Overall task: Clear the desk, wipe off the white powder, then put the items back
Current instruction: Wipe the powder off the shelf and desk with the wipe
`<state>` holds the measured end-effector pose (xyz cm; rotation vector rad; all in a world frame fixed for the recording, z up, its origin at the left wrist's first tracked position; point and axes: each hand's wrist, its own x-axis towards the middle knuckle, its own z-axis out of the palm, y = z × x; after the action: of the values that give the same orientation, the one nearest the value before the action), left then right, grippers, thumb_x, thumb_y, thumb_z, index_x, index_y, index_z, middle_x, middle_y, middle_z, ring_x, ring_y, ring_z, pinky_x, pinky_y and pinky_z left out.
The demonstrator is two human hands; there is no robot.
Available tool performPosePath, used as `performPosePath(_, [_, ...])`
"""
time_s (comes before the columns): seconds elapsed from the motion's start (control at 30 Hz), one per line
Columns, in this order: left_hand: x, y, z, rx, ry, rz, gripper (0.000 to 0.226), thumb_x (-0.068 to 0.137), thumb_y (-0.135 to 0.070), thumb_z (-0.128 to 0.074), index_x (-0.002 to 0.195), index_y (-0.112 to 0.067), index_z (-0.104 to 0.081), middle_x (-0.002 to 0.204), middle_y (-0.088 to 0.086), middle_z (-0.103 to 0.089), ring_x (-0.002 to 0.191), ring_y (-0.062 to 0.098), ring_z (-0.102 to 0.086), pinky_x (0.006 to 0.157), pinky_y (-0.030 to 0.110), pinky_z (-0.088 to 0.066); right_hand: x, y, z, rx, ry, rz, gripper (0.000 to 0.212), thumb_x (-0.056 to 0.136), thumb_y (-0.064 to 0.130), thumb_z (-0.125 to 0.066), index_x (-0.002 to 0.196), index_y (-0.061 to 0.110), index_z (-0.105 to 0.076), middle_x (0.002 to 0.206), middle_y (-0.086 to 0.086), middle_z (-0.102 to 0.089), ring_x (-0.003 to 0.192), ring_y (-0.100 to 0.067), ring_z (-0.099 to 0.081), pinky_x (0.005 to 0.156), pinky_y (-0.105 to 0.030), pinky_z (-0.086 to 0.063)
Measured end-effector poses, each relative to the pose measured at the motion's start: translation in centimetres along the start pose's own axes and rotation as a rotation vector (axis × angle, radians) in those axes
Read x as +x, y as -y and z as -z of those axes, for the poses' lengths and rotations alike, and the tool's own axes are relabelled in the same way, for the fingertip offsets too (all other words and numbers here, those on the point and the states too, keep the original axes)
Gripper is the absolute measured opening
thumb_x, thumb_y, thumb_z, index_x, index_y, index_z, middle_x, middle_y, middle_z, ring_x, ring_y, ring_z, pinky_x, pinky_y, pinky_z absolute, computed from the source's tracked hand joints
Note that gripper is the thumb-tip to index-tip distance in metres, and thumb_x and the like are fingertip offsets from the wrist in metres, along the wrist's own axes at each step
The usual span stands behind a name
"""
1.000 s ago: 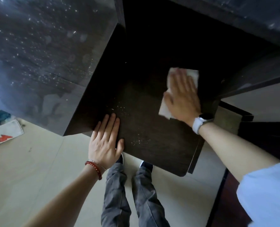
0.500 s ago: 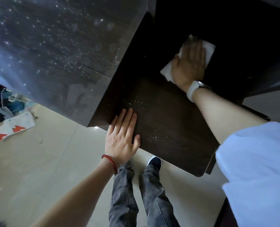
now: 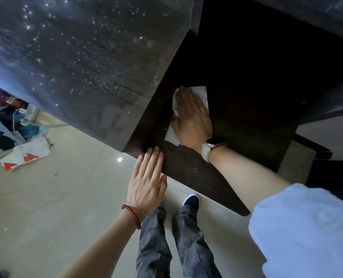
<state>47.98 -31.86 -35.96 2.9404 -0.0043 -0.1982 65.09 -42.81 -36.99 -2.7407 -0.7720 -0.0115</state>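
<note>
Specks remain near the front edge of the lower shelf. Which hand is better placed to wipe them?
Probably the right hand: it lies flat on the white tissue, just behind the specks. The left hand is bare, resting on the shelf edge.

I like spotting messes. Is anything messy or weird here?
Yes. White specks still dot the dark desk near its front edge, behind the right hand pressing a white tissue. Papers and other things lie scattered on the floor.
</note>
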Motion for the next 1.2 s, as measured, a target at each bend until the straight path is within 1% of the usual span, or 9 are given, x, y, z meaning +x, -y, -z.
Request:
performPosePath(0.13, [-1.3,1.0,0.0,0.031,0.003,0.013,0.055,0.085,-0.027,-0.032,0.137,-0.009,-0.026,0.143,0.007,-0.026,0.135,0.022,-0.018,0.113,0.036,-0.002,2.0,0.1,0.1,-0.050,0.000,-0.153,0.059,0.083,0.031,-0.038,0.130,-0.003,-0.043,0.127,-0.024,-0.053,0.121,-0.034,-0.048,0.106,-0.042,-0.034])
performPosePath(0.27, [-1.7,2.0,0.0,0.037,0.009,0.002,0.055,0.083,-0.027,-0.033,0.136,-0.012,-0.028,0.142,0.004,-0.025,0.134,0.022,-0.019,0.111,0.041,-0.003,2.8,1.1,0.0,-0.052,0.017,-0.253,0.060,0.083,0.030,-0.033,0.133,-0.004,-0.039,0.133,-0.025,-0.048,0.127,-0.034,-0.043,0.109,-0.042,-0.030])
performPosePath(0.37, [-2.2,2.7,0.3,-0.019,0.007,0.030,0.053,0.084,-0.025,-0.035,0.135,-0.010,-0.032,0.144,0.008,-0.032,0.135,0.022,-0.021,0.111,0.043,-0.007,-0.4,3.6,-1.0,-0.110,0.048,-0.185,0.060,0.085,0.032,-0.031,0.131,-0.005,-0.040,0.137,-0.023,-0.045,0.130,-0.030,-0.040,0.110,-0.041,-0.032])
performPosePath(0.53, [-2.7,3.7,1.0,-0.065,-0.010,0.149,0.050,0.086,-0.023,-0.033,0.133,-0.005,-0.035,0.142,0.015,-0.039,0.135,0.023,-0.020,0.110,0.044,-0.011,-6.8,7.8,-1.7,-0.150,0.137,-0.022,0.057,0.091,0.031,-0.027,0.137,-0.003,-0.028,0.142,-0.021,-0.039,0.134,-0.030,-0.033,0.111,-0.040,-0.020])
performPosePath(0.67, [-2.2,3.1,1.5,-0.028,0.049,0.134,0.052,0.087,-0.027,-0.030,0.133,-0.005,-0.034,0.141,0.017,-0.040,0.136,0.024,-0.020,0.111,0.050,-0.021,-10.6,6.2,0.0,-0.136,0.197,0.045,0.054,0.092,0.031,-0.033,0.140,0.007,-0.027,0.147,-0.012,-0.035,0.137,-0.025,-0.028,0.113,-0.040,-0.018])
performPosePath(0.8, [-1.5,1.9,2.1,-0.081,0.095,0.182,0.056,0.086,-0.030,-0.029,0.133,-0.002,-0.037,0.139,0.020,-0.042,0.132,0.034,-0.032,0.101,0.054,-0.035,-15.0,1.6,1.6,-0.164,0.150,-0.268,0.055,0.092,0.029,-0.033,0.141,0.007,-0.025,0.148,-0.012,-0.030,0.139,-0.024,-0.021,0.113,-0.043,-0.018])
performPosePath(0.93, [-1.7,2.4,1.8,-0.123,0.107,0.182,0.057,0.086,-0.033,-0.028,0.136,-0.006,-0.034,0.143,0.016,-0.038,0.136,0.025,-0.020,0.103,0.050,-0.032,-16.2,0.8,2.4,-0.175,0.059,-0.734,0.054,0.093,0.028,-0.026,0.141,0.003,-0.022,0.147,-0.019,-0.031,0.137,-0.030,-0.025,0.112,-0.046,-0.019])
performPosePath(1.0, [-1.8,3.3,1.7,-0.121,0.107,0.131,0.055,0.086,-0.031,-0.029,0.136,-0.009,-0.032,0.143,0.014,-0.039,0.138,0.023,-0.017,0.104,0.049,-0.031,-14.1,2.9,1.8,-0.159,0.014,-0.874,0.054,0.095,0.028,-0.020,0.142,0.003,-0.020,0.148,-0.019,-0.029,0.139,-0.031,-0.022,0.112,-0.049,-0.021])
performPosePath(1.2, [-1.8,5.3,2.4,-0.171,0.063,0.062,0.048,0.085,-0.019,-0.029,0.129,-0.004,-0.042,0.136,0.017,-0.047,0.132,0.021,-0.024,0.105,0.037,-0.031,-6.9,11.1,-1.8,-0.047,0.092,-0.405,0.056,0.090,0.029,-0.032,0.141,0.006,-0.026,0.149,-0.011,-0.030,0.139,-0.026,-0.018,0.114,-0.044,-0.009])
